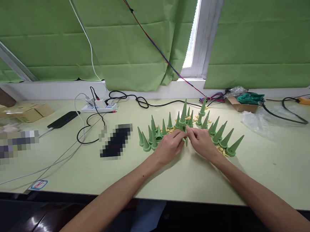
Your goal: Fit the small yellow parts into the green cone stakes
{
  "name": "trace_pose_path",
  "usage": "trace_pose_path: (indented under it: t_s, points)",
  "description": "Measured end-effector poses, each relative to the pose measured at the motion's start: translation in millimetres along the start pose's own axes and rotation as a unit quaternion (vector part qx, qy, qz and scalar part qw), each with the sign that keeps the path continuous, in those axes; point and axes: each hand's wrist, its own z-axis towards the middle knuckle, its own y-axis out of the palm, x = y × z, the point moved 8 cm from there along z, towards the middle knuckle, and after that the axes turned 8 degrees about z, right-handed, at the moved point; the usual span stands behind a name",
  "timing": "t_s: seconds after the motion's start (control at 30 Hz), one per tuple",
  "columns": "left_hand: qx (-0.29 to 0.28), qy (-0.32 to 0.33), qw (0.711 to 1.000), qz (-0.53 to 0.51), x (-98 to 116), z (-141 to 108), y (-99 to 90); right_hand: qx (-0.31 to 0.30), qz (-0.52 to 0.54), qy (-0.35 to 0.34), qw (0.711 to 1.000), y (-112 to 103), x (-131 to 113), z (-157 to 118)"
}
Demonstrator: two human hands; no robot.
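Both hands meet at the front of a spread of green cones. My left hand (170,147) is closed, fingertips pinched on a small green cone (186,141) that points downward. Against it, my right hand (200,140) is also closed, thumb and fingers pressed together; what it pinches is hidden by the fingers. Several upright green cones (145,144) stand to the left of the hands, and more lean at the right, such as the green cone (235,146). Small yellow pieces (222,150) lie among the cones.
A white power strip (99,108) with black and white cables sits at the back left, near a black device (64,119). A blurred dark object (116,140) lies left of the cones. Cardboard boxes (30,112) are far left; an open carton (241,105) and clear plastic bags (256,124) are right.
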Motion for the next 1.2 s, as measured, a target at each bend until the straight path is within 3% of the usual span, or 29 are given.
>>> trace_pose_path:
  t_s: [0.7,1.2]
  points:
    - [0.006,-0.032,0.999,-0.032,-1,1,-2.4,0.002,0.017,0.014,1.000,1,2,-2]
    - [0.061,-0.051,0.996,-0.041,-2,3,-10.6,-0.039,0.063,0.024,0.997,9,4,-3]
